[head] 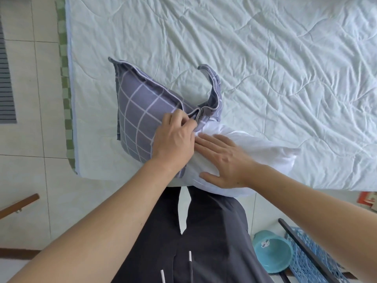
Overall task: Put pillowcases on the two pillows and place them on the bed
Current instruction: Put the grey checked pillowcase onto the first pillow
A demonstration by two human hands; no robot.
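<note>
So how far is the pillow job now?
Done: part of the white pillow is already inside the grey checked pillowcase on the bed. In hand: the left hand grips the case opening and the right hand presses flat on the pillow. Left: cover the bare half, place it; no second pillow is in view.

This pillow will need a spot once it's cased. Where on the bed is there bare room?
The quilt lies bare beyond and right of the white pillow, out to the far edge. It is crowded at the near-left corner, where both hands work the grey checked pillowcase.
</note>
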